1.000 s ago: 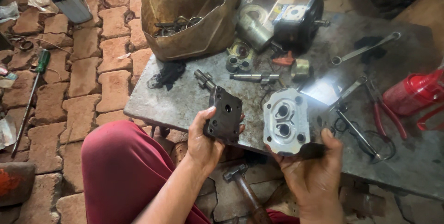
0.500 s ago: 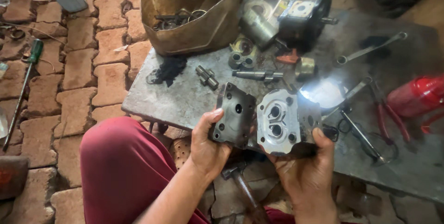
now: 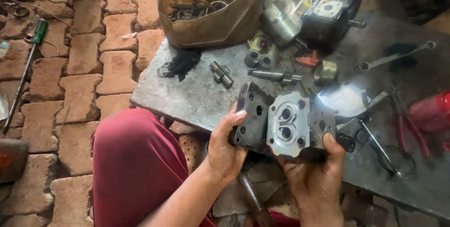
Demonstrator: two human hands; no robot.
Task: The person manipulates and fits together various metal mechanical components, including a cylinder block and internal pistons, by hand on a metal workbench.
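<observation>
Fingers (image 3: 239, 114) above metal slab (image 3: 187, 95), brick floor (image 3: 89, 58).

The left hand (image 3: 225, 149) has brought the dark metal plate (image 3: 253, 114) rightward until it touches the silvery pump body (image 3: 290, 124) held by the right hand (image 3: 316, 175).

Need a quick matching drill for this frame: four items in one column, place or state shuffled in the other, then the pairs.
Items:
1. dark plate
2. silver housing
3. screwdriver
4. bag

Places or states:
A. lying on the brick floor, green handle
B. held in the right hand
C. standing open at the slab's far edge, metal parts inside
D. held in the left hand

Pairs: 1-D, 2-B, 3-A, 4-C
</observation>
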